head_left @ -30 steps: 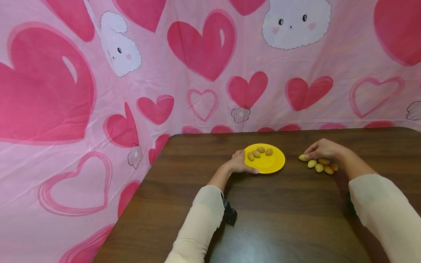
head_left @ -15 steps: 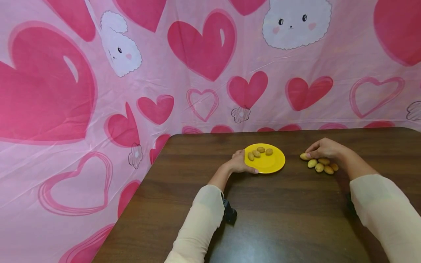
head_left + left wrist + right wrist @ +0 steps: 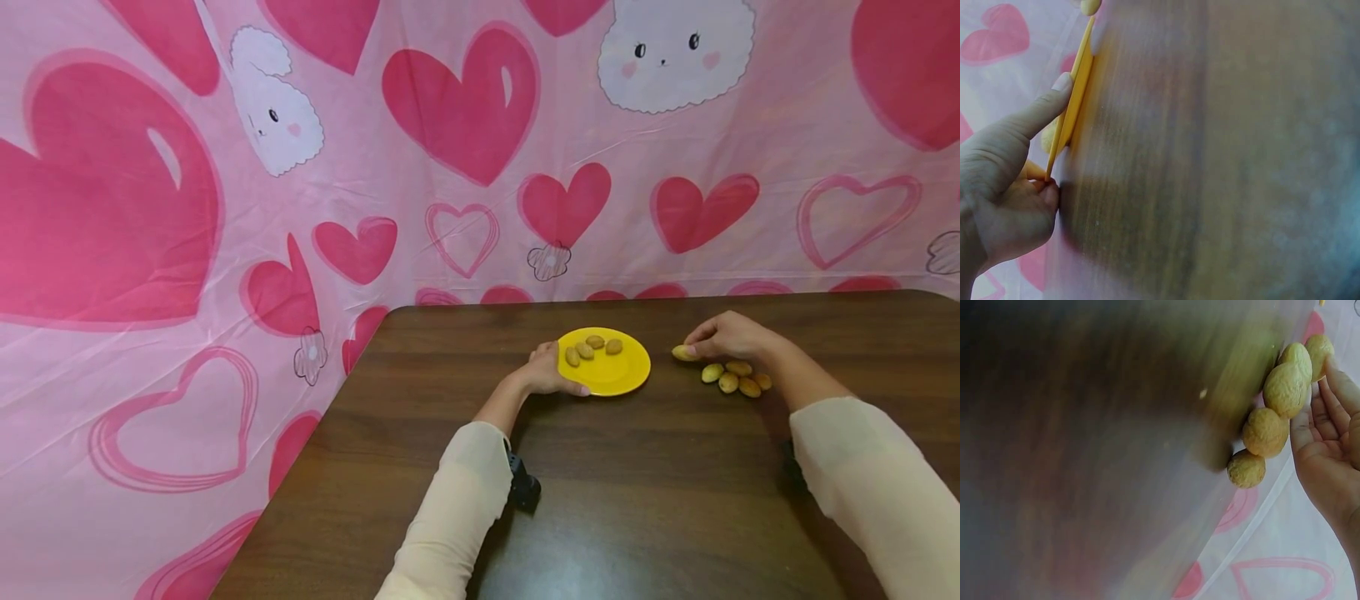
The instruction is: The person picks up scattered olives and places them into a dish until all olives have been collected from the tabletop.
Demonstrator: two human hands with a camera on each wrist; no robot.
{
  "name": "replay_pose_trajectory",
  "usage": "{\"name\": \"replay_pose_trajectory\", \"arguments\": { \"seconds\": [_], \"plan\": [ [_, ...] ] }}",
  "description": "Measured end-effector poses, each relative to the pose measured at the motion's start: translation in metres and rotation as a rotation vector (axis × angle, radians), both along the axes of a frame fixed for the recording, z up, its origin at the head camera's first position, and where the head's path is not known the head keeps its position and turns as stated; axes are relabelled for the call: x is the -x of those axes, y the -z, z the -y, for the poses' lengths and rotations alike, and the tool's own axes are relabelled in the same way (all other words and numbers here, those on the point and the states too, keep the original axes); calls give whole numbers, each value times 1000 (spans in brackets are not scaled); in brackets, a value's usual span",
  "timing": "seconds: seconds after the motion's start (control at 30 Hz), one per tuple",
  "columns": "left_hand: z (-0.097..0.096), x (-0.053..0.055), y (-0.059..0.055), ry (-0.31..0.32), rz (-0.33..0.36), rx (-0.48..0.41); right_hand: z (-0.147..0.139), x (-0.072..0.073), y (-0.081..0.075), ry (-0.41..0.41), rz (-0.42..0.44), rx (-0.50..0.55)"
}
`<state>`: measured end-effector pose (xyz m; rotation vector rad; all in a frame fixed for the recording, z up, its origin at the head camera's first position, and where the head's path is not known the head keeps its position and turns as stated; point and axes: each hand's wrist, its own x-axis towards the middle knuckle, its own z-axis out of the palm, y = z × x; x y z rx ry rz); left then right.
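On the yellow plate [image 3: 618, 379], several small oval yellow-brown fruits [image 3: 584, 351] lie towards the back left. My left hand [image 3: 551, 373] grips the plate's left rim. In the left wrist view its thumb [image 3: 1044, 111] lies along the rim of the plate, seen edge-on. To the right of the plate, my right hand [image 3: 731, 335] pinches one small oval yellow fruit [image 3: 682, 352] between thumb and fingertips. Just in front of that hand, several more such fruits [image 3: 727, 382] sit in a cluster. The right wrist view shows the held fruit [image 3: 1319, 355] beyond the clustered ones.
The brown wooden table [image 3: 645, 500] runs back to a pink heart-patterned cloth [image 3: 465, 125]. A dark wrist camera [image 3: 525, 487] is strapped below the left sleeve [image 3: 457, 508]. The right sleeve [image 3: 870, 467] comes in from the lower right.
My right hand has moved slightly left and back with the pinched fruit, away from the cluster. My left hand and the plate have stayed in place.
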<state>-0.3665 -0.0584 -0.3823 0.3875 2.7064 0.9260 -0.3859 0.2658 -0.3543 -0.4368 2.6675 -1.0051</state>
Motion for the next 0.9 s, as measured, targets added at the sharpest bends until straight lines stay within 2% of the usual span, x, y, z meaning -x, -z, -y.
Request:
{"name": "replay_pose_trajectory", "arguments": {
  "seconds": [0.27, 0.6, 0.9],
  "plan": [
    [0, 0, 0, 3, 3, -1, 6, 1, 0, 10, -14, 11],
    [1, 1, 1, 6, 7, 4, 19, 4, -2, -47, -129, -58],
    [1, 1, 1, 1, 7, 3, 40, 5, -6, -59, -121, -30]
  ]
}}
